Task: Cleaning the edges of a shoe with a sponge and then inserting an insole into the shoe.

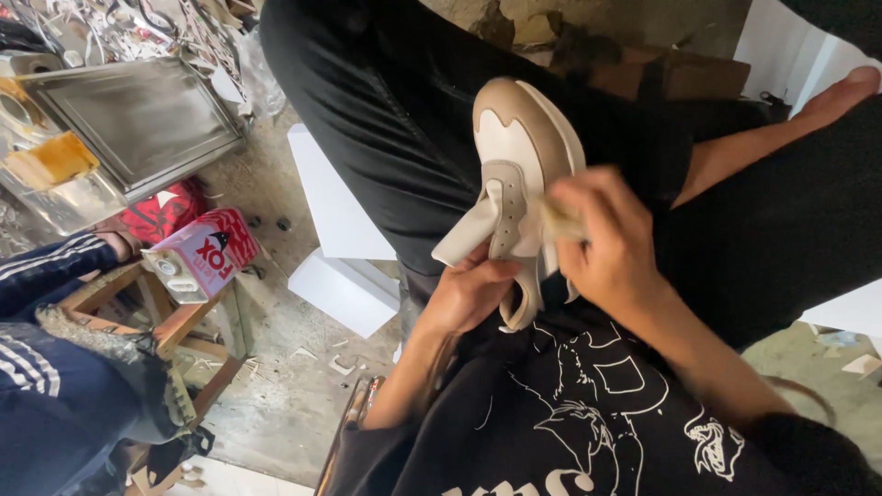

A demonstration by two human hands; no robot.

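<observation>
A white and beige shoe (516, 156) lies on my lap over black trousers, its toe pointing away from me. My left hand (469, 292) grips it from below near the heel and tongue. My right hand (614, 241) presses a small beige pad or cloth (560, 220) against the shoe's side, fingers closed around it. My black printed shirt fills the bottom of the view.
A grey metal tray (138, 119) sits at the upper left among clutter. A red and white box (204, 255) rests on a wooden stool (170, 321). Another person in a dark striped tracksuit (46, 386) sits at the left. White blocks (335, 243) stand on the concrete floor.
</observation>
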